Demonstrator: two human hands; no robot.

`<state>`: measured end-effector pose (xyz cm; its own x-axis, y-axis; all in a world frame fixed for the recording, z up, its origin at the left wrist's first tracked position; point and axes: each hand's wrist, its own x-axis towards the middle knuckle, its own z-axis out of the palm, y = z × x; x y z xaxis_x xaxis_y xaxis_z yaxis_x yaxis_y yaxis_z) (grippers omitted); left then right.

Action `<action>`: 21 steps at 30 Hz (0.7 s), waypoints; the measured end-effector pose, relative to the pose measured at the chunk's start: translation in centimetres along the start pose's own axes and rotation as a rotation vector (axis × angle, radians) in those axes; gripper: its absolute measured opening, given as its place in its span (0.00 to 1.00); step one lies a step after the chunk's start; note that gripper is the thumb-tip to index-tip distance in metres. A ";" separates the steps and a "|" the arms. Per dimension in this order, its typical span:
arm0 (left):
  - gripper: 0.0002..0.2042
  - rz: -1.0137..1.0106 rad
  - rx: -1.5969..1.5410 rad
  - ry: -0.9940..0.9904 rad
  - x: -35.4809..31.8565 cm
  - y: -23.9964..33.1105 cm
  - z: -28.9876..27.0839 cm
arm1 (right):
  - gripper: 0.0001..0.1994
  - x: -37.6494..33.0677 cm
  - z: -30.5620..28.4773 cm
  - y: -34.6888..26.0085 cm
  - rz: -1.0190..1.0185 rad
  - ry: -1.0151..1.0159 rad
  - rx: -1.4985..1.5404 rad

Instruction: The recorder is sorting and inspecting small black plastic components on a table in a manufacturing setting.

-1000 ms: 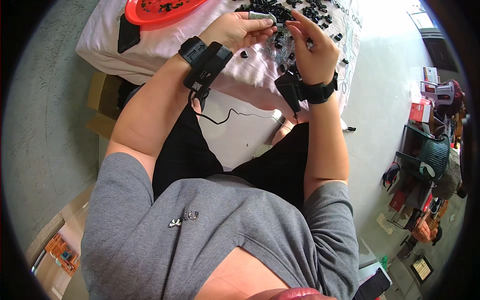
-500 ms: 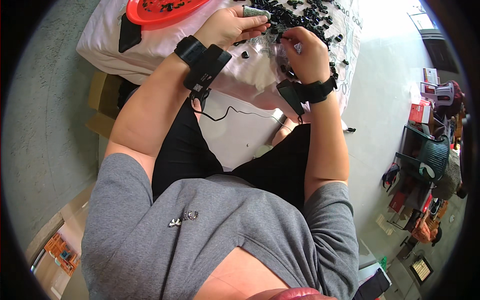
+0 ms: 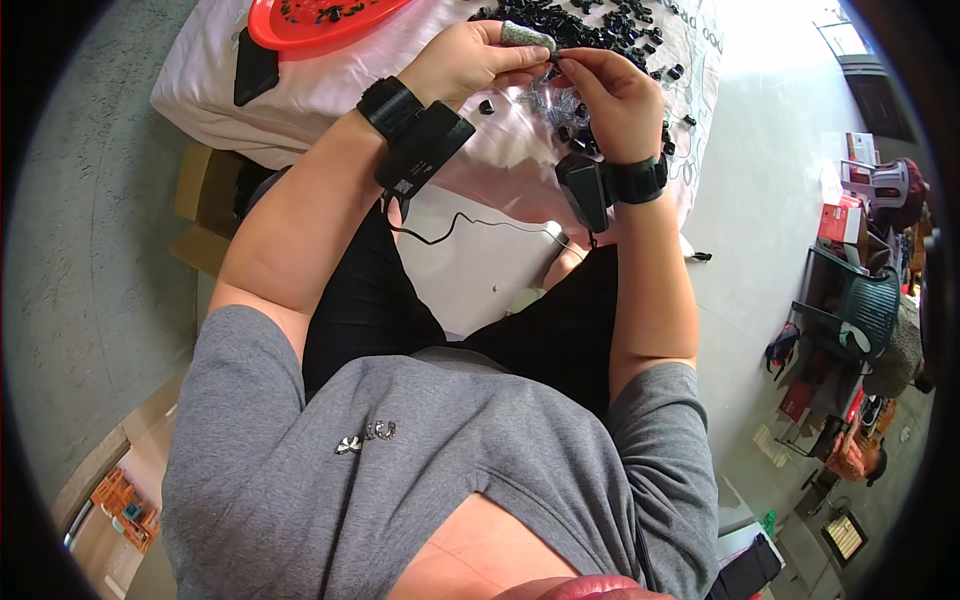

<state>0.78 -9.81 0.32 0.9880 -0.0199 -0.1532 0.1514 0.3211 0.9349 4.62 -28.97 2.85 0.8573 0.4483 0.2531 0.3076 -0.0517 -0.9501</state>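
while both hands are held up together over a pale pink patterned cloth, a small dark piece is pinched right where the fingertips meet. on the left hand, the thumb is pressed up to the index finger, which is wrapped in a grey speckled fabric finger cover, so basically no gap can be seen. the right hand is closed into a tight thumb-and-index pinch on the same piece; its exact shape can't be made out, too tiny and half covered. a black box-shaped device is strapped to the left wrist, and a similar black gadget to the right. just beyond the fingers, a loose heap of small glossy black plastic parts is spread out. one lone black part is seen apart, below the left hand. over to the left, little dark bits are held in a rounded red plastic tray.
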 end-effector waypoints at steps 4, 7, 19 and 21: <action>0.09 -0.013 -0.032 0.013 -0.2 0.0 0.2 | 0.06 -0.1 0.3 -0.2 0.006 0.017 -0.004; 0.09 -0.028 -0.057 -0.005 -0.1 0.1 0.2 | 0.06 0.0 0.3 0.1 0.031 0.053 0.130; 0.08 -0.030 -0.075 -0.019 -0.5 0.6 0.5 | 0.06 -0.3 0.6 -0.7 0.036 0.075 0.238; 0.09 -0.088 -0.269 -0.104 -0.1 0.3 0.0 | 0.07 -0.2 0.7 -0.6 -0.066 0.090 0.168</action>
<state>0.70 -9.69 0.67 0.9713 -0.1511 -0.1838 0.2372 0.5527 0.7989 3.98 -28.39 3.27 0.8732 0.3641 0.3239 0.2975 0.1281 -0.9461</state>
